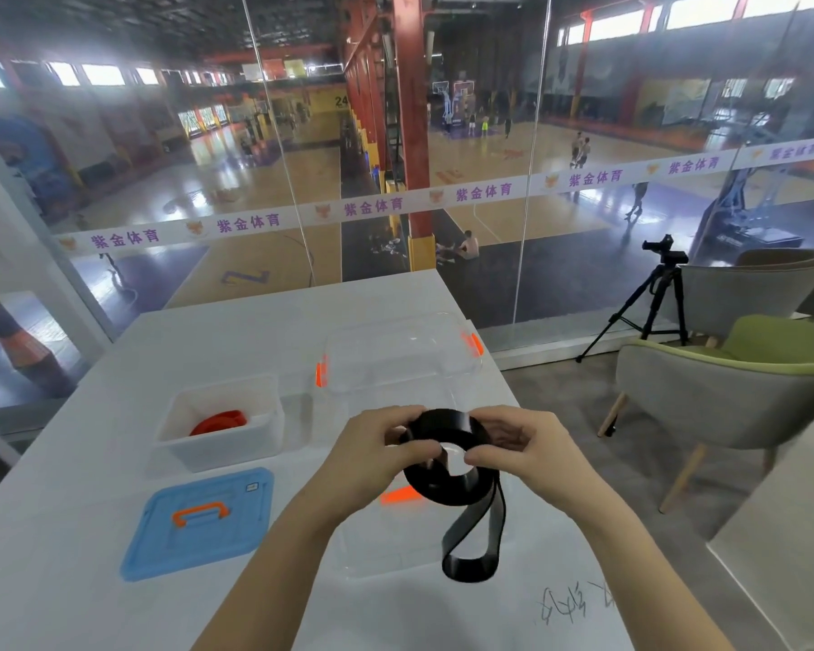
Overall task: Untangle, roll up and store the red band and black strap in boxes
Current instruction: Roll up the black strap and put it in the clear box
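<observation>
I hold the black strap [447, 467] between both hands above the table [90, 500] — my left hand [377, 455] pinches the coil's left edge, my right hand [520, 448] pinches its right edge, fingers of both clenched on the roll. The coil's open centre faces up toward me, so its winding axis runs roughly along my line of sight. What matters next is the loose tail: it hangs down from the coil's near-right side, looped, toward me and nearer my right hand, over the clear box [386, 547] beneath. I judge that hand should feed it in while the left one turns the roll. The red band [219, 421] already lies in the white box [179, 411], well to my left.
</observation>
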Demonstrator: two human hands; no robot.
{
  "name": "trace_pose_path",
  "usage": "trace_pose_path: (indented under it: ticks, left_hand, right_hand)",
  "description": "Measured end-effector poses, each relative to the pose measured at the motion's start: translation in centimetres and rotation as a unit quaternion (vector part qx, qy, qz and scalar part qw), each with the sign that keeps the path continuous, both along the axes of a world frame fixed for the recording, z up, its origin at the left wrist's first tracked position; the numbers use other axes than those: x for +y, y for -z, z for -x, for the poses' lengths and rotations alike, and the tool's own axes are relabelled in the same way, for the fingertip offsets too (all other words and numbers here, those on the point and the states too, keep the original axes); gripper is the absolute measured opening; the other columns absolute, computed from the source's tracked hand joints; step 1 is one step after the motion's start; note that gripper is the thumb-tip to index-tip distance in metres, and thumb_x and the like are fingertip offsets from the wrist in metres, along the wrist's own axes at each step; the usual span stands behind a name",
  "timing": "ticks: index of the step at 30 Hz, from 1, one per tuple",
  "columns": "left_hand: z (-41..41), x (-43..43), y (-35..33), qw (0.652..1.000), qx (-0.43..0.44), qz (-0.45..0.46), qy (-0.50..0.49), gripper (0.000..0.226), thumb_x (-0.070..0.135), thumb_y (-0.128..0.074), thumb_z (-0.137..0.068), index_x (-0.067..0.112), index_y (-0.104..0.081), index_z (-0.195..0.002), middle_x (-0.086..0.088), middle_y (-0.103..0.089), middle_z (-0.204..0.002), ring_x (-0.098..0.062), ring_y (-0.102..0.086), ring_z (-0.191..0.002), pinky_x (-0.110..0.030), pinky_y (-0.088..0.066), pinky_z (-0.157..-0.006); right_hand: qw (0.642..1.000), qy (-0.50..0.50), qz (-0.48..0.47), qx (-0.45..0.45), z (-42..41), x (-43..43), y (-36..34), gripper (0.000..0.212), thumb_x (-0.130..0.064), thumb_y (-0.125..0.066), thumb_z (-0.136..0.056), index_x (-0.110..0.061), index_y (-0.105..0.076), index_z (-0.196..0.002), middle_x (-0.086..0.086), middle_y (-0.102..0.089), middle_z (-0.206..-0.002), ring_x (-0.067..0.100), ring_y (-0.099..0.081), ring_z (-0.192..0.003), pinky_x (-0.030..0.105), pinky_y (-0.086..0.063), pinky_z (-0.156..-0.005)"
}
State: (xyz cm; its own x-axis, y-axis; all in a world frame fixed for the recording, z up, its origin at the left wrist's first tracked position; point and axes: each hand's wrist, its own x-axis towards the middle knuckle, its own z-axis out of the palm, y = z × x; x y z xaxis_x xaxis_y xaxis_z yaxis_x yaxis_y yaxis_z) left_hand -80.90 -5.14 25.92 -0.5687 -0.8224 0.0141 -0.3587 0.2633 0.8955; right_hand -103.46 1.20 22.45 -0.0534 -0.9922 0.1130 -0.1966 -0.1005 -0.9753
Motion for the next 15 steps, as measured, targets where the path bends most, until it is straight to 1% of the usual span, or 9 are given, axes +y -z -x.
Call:
trace_pose_path:
  ticks: [3, 5, 6, 8, 10, 12, 13, 15]
  left_hand:
    - [-0.5, 0.2, 0.0, 0.994, 0.086, -0.050, -0.042, 0.026, 0.010, -0.068, -0.095, 0.030, -0.078, -0.107, -0.006, -0.080, -0.099, -0.022, -0.077, -0.098, -0.035, -0.060, -0.089]
    - [-0.6, 0.2, -0.1, 0.988, 0.122, -0.070, -0.063, 0.028, 0.009, -0.067, -0.097, 0.032, -0.079, -0.108, -0.007, -0.081, -0.103, -0.023, -0.077, -0.101, -0.034, -0.060, -0.091]
    - [-0.7, 0.3, -0.1, 0.987, 0.126, -0.074, -0.068, 0.028, 0.009, -0.067, -0.097, 0.032, -0.079, -0.109, -0.007, -0.080, -0.105, -0.024, -0.077, -0.103, -0.034, -0.061, -0.092]
    - [-0.7, 0.4, -0.1, 0.987, 0.116, -0.083, -0.070, 0.027, 0.010, -0.067, -0.097, 0.031, -0.078, -0.109, -0.004, -0.080, -0.106, -0.022, -0.077, -0.103, -0.036, -0.061, -0.095]
    - [-0.8, 0.3, 0.3, 0.989, 0.089, -0.103, -0.061, 0.020, 0.012, -0.068, -0.098, 0.024, -0.075, -0.112, -0.003, -0.080, -0.107, -0.021, -0.077, -0.103, -0.042, -0.060, -0.099]
    - [-1.0, 0.1, 0.8, 0.990, 0.061, -0.116, -0.045, 0.019, 0.013, -0.071, -0.096, 0.016, -0.071, -0.115, -0.004, -0.079, -0.110, -0.022, -0.077, -0.103, -0.047, -0.058, -0.102]
    - [-1.1, 0.1, 1.0, 0.992, 0.047, -0.109, -0.040, 0.021, 0.014, -0.073, -0.094, 0.016, -0.070, -0.115, -0.002, -0.079, -0.111, -0.021, -0.077, -0.104, -0.048, -0.057, -0.103]
    - [-0.8, 0.2, 1.1, 0.998, 0.006, -0.062, -0.032, 0.024, 0.021, -0.078, -0.090, 0.026, -0.072, -0.113, 0.006, -0.078, -0.111, -0.013, -0.075, -0.106, -0.044, -0.057, -0.103]
  right_hand:
    - [0.999, 0.027, 0.004, -0.044, 0.2, -0.1, 0.8, 0.038, 0.004, -0.083, -0.081, -0.019, -0.078, -0.111, 0.003, -0.083, -0.103, 0.020, -0.079, -0.102, 0.039, -0.060, -0.099]
    - [0.998, 0.035, 0.009, -0.048, 0.0, -0.2, 1.0, 0.035, 0.003, -0.083, -0.082, -0.018, -0.079, -0.110, 0.003, -0.083, -0.102, 0.020, -0.079, -0.100, 0.036, -0.060, -0.094]
    - [0.998, 0.039, 0.011, -0.046, -0.1, -0.3, 1.0, 0.033, 0.003, -0.083, -0.082, -0.019, -0.079, -0.108, 0.002, -0.084, -0.100, 0.020, -0.080, -0.098, 0.033, -0.059, -0.091]
    - [0.998, 0.049, 0.019, -0.040, -0.3, -0.4, 1.0, 0.031, 0.002, -0.083, -0.083, -0.020, -0.081, -0.104, 0.002, -0.084, -0.097, 0.019, -0.080, -0.095, 0.029, -0.059, -0.088]
    - [0.998, 0.054, 0.027, -0.036, 0.0, -0.3, 1.0, 0.029, 0.001, -0.084, -0.083, -0.020, -0.081, -0.102, 0.003, -0.084, -0.096, 0.021, -0.080, -0.094, 0.032, -0.060, -0.090]
    - [0.998, 0.049, 0.028, -0.026, 0.3, -0.1, 0.9, 0.029, 0.000, -0.084, -0.083, -0.019, -0.081, -0.104, 0.003, -0.084, -0.097, 0.021, -0.081, -0.095, 0.036, -0.062, -0.094]
    - [0.998, 0.045, 0.027, -0.016, 0.4, 0.0, 0.9, 0.029, 0.000, -0.085, -0.083, -0.018, -0.081, -0.105, 0.003, -0.084, -0.097, 0.021, -0.081, -0.095, 0.038, -0.062, -0.095]
    - [0.999, 0.035, 0.025, 0.009, 0.3, 0.2, 0.8, 0.028, -0.001, -0.084, -0.084, -0.019, -0.081, -0.105, 0.001, -0.084, -0.096, 0.020, -0.080, -0.094, 0.038, -0.062, -0.095]
